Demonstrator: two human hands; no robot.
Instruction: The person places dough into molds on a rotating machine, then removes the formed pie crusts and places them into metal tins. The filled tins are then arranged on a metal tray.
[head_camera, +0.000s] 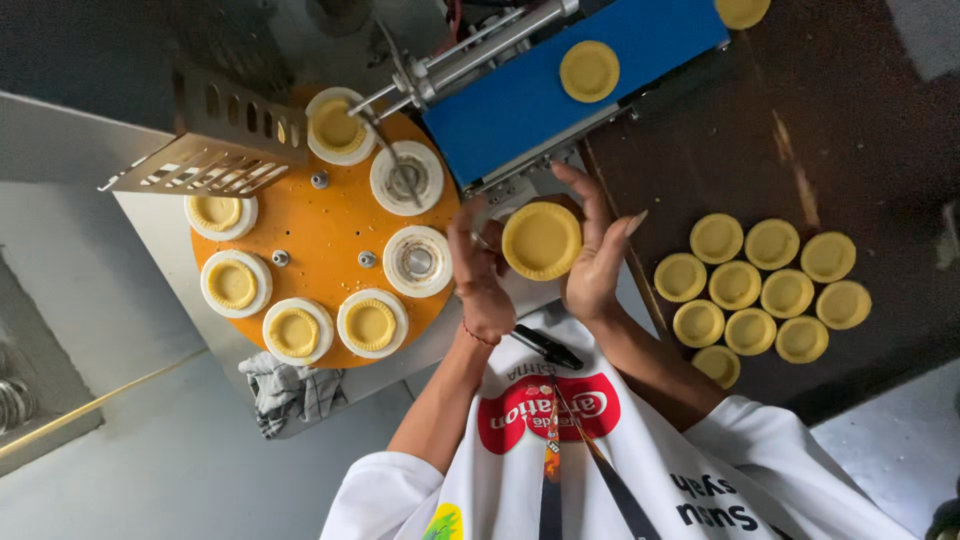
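A round yellow tart shell (541, 240) is held between both hands just in front of my chest. My left hand (482, 285) pinches its left edge, while my right hand (597, 258) cups the right side with fingers spread upward. To the left lies an orange rotary plate (325, 225) with white ring moulds. Several moulds hold pressed shells; two near my left hand, one mould (407, 178) and another mould (418, 262), show bare metal centres.
A blue conveyor belt (520, 105) carries one shell (589, 70) above my hands. Several finished shells (760, 290) lie in rows on a dark surface (860, 150) at right. A perforated metal guard (215, 150) overhangs the plate. A grey cloth (288, 390) hangs at its lower edge.
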